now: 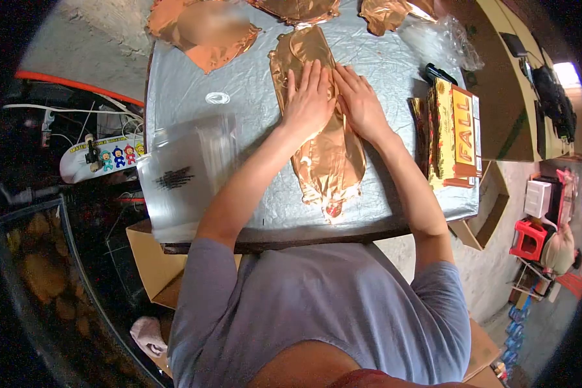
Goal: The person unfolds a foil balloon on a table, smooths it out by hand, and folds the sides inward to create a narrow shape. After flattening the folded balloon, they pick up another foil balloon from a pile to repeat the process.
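A long copper-coloured foil piece [330, 158] lies flat on the silver-covered table [200, 71], pointing toward the person. My left hand [309, 103] rests palm down on its upper part, fingers spread. Beside it my right hand [361, 103] lies on the foil's right edge, fingers stretched out. Neither hand grips anything. More copper foil pieces [207, 32] lie along the far side of the table. Clear plastic bags [187, 174] are spread at the table's left front.
A stack of printed packets marked "FALL" [464, 126] stands at the right edge, with a black object [441, 73] behind it. Crumpled clear plastic [443, 42] lies at the far right. Cardboard boxes [498, 77] flank the table. Another person [558, 252] is far off at right.
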Demonstrator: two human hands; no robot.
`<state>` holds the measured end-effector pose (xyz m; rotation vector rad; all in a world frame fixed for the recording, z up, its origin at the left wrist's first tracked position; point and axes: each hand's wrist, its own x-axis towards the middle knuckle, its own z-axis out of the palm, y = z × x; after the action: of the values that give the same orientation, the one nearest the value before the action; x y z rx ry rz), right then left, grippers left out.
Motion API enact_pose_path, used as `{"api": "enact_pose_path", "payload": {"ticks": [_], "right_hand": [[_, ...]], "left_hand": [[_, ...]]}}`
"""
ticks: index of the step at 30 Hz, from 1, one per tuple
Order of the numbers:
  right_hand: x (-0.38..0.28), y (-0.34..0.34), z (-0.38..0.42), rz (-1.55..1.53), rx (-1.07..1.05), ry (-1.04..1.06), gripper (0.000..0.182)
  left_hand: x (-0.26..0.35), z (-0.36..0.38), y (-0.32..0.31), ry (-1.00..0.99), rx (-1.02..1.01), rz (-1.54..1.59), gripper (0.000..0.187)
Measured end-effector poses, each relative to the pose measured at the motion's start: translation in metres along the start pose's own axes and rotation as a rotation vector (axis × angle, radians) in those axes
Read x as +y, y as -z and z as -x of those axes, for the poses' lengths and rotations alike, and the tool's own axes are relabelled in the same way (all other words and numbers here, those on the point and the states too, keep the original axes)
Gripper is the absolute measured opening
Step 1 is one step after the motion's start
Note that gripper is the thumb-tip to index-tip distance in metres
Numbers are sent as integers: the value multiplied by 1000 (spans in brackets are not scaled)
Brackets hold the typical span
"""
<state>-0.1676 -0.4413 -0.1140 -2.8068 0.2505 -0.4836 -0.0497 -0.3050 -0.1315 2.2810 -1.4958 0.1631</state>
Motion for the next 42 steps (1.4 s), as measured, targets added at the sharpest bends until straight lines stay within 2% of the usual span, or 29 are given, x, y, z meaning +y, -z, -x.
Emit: {"api": "enact_pose_path", "payload": {"ticks": [4,9,14,30,34,37,42], "right_hand": [[1,-2,2,18,10,3,57],[3,-3,3,49,20,16,56],[2,-1,3,26,24,14,57],[-5,8,18,21,-32,36,61],[-19,22,30,-44,-50,19,60],[-25,33,48,-110,-62,18,60],[-29,54,79,-149,-136,11,62]], "left_hand": [[-3,0,3,0,6,-23,71],[-14,-12,11,-166,-11,-18,64],[-25,-17,6,-177,-76,-47,65],[-32,-15,-2,-175,-40,-33,62],[-30,-21,16,-188,-28,-42,62],[-36,-18,43,-123,102,42,59],[-56,31,75,27,74,79,61]]}}
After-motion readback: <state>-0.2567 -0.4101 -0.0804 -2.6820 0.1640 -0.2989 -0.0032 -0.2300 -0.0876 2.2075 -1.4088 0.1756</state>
